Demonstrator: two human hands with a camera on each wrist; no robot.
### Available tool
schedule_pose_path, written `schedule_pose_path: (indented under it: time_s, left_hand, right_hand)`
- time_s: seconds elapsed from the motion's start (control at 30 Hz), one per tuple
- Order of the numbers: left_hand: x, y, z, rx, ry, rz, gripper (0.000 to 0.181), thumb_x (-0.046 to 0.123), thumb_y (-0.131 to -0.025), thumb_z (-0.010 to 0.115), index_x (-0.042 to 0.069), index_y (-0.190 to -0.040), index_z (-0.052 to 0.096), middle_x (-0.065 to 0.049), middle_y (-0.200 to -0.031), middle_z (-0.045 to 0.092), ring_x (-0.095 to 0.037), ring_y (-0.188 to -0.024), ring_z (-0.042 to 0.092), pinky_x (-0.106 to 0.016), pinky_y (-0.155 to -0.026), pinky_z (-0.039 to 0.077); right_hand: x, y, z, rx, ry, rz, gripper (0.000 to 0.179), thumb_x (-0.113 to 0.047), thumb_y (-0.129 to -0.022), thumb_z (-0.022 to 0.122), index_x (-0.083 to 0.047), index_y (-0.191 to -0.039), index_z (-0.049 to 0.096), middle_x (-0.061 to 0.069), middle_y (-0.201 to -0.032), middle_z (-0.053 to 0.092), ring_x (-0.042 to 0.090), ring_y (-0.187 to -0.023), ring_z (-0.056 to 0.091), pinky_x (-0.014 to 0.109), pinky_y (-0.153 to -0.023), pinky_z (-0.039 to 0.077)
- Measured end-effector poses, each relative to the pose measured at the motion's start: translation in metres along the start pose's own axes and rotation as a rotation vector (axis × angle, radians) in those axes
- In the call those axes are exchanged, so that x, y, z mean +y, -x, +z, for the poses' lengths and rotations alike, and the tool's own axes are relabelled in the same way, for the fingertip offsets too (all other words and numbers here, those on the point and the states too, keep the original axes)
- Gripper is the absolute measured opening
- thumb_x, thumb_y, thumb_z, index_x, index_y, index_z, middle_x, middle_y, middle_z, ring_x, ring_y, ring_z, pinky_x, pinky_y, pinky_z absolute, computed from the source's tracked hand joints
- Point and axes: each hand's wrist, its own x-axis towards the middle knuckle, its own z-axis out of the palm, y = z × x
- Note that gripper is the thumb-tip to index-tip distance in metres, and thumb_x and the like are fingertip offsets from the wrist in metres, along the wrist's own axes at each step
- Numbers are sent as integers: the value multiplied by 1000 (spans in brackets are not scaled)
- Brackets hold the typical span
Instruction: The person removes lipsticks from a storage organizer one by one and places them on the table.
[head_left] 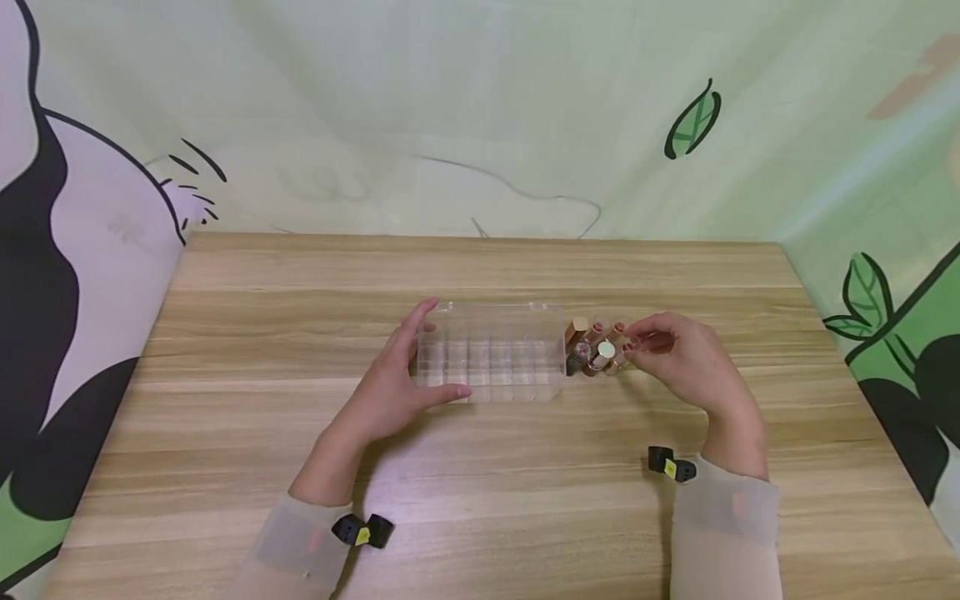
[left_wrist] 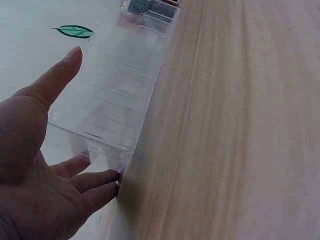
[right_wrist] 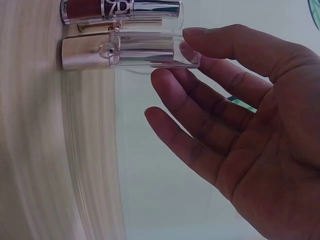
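Observation:
A clear plastic organizer box (head_left: pixel 491 354) with rows of compartments rests on the wooden table. My left hand (head_left: pixel 390 375) holds it at its left end, thumb along the near side and fingers at the end and far corner; the left wrist view shows its fingertips (left_wrist: pixel 112 176) low against the end wall. Just right of the box, several lipstick tubes (head_left: pixel 603 354) stand upright in a tight cluster. My right hand (head_left: pixel 686 358) pinches the clear top of a lipstick (right_wrist: pixel 145 51) with a pale gold base between thumb and index finger, its other fingers loosely bent.
The wooden table (head_left: pixel 480 483) reaches back to a pale green cloth backdrop (head_left: pixel 480 117) printed with leaves and black-and-white figures. In the right wrist view, a dark red lipstick (right_wrist: pixel 85 9) with lettering stands beside the pinched one.

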Motion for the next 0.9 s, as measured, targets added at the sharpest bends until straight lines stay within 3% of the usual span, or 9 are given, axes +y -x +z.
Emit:
schedule_pose_path:
  time_s: [0.37, 0.67, 0.9]
  left_hand:
    - [1, 1, -1, 1, 0, 13, 120, 38, -79, 98, 55, -165, 17, -11, -159, 43, -40, -154, 39, -53, -128, 30]
    - [1, 0, 0, 3, -6, 12, 120, 36, -79, 98, 54, -165, 17, -13, -160, 42, -40, -154, 38, -52, -128, 30]
    - [2, 0, 0, -3, -9, 9, 119, 38, -80, 97, 55, -165, 16, -12, -162, 42, -40, -155, 37, -53, -127, 30]
  right_hand:
    - [0, -2, 2, -4, 10, -6, 25, -12, -97, 79, -2, -120, 76, 14, -111, 78, 30, -103, 74, 37, -86, 58]
    - [0, 0, 0, -10, -1, -7, 29, -14, -96, 81, -2, -122, 75, 14, -111, 78, 28, -102, 73, 28, -84, 57]
    - [-2, 4, -5, 19, -21, -21, 32, -17, -98, 80, -1, -125, 73, 17, -115, 75, 33, -107, 71, 40, -90, 57]
